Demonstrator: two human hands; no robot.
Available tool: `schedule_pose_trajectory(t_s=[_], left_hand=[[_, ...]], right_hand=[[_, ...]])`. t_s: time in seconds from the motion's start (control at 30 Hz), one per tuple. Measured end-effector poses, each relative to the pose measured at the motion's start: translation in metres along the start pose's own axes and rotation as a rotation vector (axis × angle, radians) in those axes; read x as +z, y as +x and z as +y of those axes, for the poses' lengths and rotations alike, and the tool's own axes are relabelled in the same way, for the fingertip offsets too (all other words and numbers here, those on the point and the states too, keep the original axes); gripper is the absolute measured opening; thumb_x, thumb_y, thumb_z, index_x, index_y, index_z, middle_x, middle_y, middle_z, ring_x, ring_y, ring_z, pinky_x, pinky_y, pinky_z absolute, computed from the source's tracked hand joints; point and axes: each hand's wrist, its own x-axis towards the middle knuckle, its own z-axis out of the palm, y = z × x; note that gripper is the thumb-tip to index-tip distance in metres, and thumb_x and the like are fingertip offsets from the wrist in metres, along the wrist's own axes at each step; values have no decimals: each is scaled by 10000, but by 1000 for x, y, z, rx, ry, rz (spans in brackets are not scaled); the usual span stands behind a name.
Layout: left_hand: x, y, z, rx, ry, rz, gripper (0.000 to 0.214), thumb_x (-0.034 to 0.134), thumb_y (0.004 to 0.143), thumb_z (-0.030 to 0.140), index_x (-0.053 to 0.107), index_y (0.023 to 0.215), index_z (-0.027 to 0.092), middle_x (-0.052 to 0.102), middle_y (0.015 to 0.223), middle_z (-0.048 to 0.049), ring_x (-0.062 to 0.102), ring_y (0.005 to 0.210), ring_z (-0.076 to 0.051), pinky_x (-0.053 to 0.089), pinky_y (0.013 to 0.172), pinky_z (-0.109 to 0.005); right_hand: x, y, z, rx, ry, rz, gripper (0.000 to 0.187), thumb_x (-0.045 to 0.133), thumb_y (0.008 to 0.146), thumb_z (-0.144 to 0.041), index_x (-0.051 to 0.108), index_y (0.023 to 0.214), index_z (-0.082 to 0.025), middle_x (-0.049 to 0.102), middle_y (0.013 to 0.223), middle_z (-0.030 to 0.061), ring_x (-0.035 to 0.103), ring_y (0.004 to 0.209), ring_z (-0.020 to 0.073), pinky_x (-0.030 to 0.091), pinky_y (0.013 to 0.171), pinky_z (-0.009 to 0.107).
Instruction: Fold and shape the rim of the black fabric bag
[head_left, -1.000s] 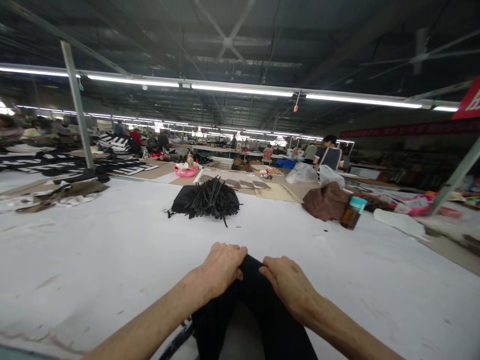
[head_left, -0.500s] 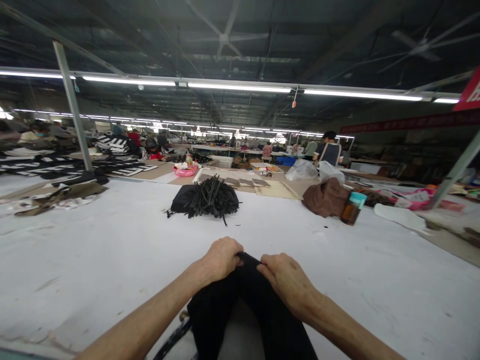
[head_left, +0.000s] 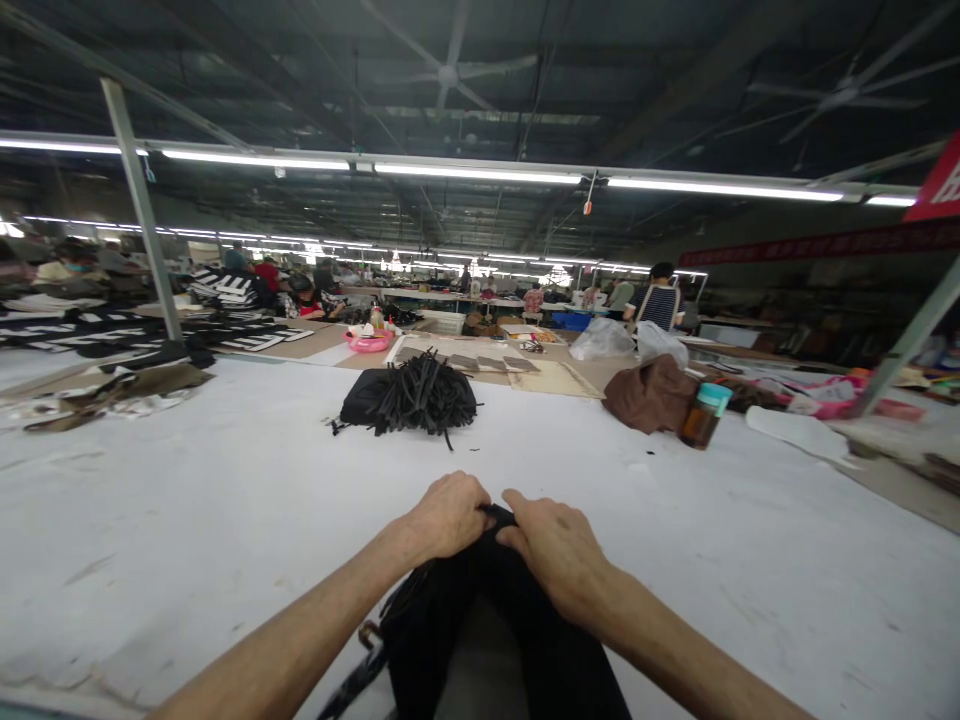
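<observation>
A piece of black fabric (head_left: 450, 610) lies in front of me on the white table (head_left: 187, 520). My left hand (head_left: 448, 515) is closed on its far edge, fingers curled over the cloth. My right hand (head_left: 551, 545) grips the same edge right beside it, the two hands nearly touching. The cloth runs back between my forearms toward my body. A dark curved handle (head_left: 360, 655) shows beneath the cloth at the lower left.
A heap of black strips (head_left: 412, 398) on a black bundle lies mid-table. A brown cloth lump (head_left: 649, 393) and an amber jar with a teal lid (head_left: 703, 415) sit to the right. Metal posts (head_left: 142, 215) stand at the left and right. Other people work at tables behind.
My hands have drawn closer together along the cloth's far edge, bunching it between them. The view has shifted slightly.
</observation>
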Motion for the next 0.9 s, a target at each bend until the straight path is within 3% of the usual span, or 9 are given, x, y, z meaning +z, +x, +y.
schedule_pose_trajectory(t_s=[0.13,0.23,0.3,0.4,0.5,0.6,0.77,0.9], left_hand=[[-9,-6,-4,5,-148,-82,227,481,708,315,654,707,168,590,601,-15,481,570,-140,327,527,-232],[-20,-27,-18,-83,-456,-187,371,566,669,343,579,995,167,618,883,-28,535,718,-157,395,617,-229],[-23,-50,-26,-156,-687,-158,530,574,685,394,456,1152,173,561,1074,-61,540,846,-171,419,709,-244],[-14,-88,-28,-262,-833,-39,590,561,701,452,397,1196,176,522,1143,-84,506,965,-195,412,790,-261],[2,-113,-18,-341,-782,78,589,631,636,384,439,1158,190,556,1086,-59,495,962,-214,398,805,-260],[10,-117,-11,-355,-741,110,420,619,595,241,537,1003,190,599,932,-16,505,880,-208,403,730,-248],[-4,-103,-33,-259,-900,-19,225,552,589,169,567,813,150,517,655,41,448,623,-112,328,541,-191],[-11,-94,-49,-168,-987,-128,225,574,578,165,566,803,147,488,626,53,407,579,-87,278,511,-181]], right_hand=[[5,16,-1,-116,-20,-23,195,405,827,-262,589,799,-204,649,780,48,579,754,197,311,586,267],[6,18,1,-88,-39,-26,239,375,843,-253,593,759,-197,643,759,58,577,738,187,314,592,264],[6,16,1,-68,-46,-19,237,366,847,-251,584,772,-196,639,759,60,576,735,186,314,594,263],[4,13,0,-119,-26,-9,193,363,845,-239,547,901,-220,631,756,39,575,718,183,303,570,255],[1,14,-1,-195,3,-33,185,358,851,-259,533,909,-234,626,762,26,571,715,177,302,571,248],[-2,18,2,-220,20,-64,212,354,857,-289,552,837,-217,622,764,30,561,712,166,313,588,239],[-10,17,11,-278,36,-106,225,375,847,-253,572,752,-202,620,726,18,545,691,139,323,607,218],[-13,7,21,-269,87,-101,236,375,851,-263,567,726,-208,611,692,2,534,654,122,328,592,201]])
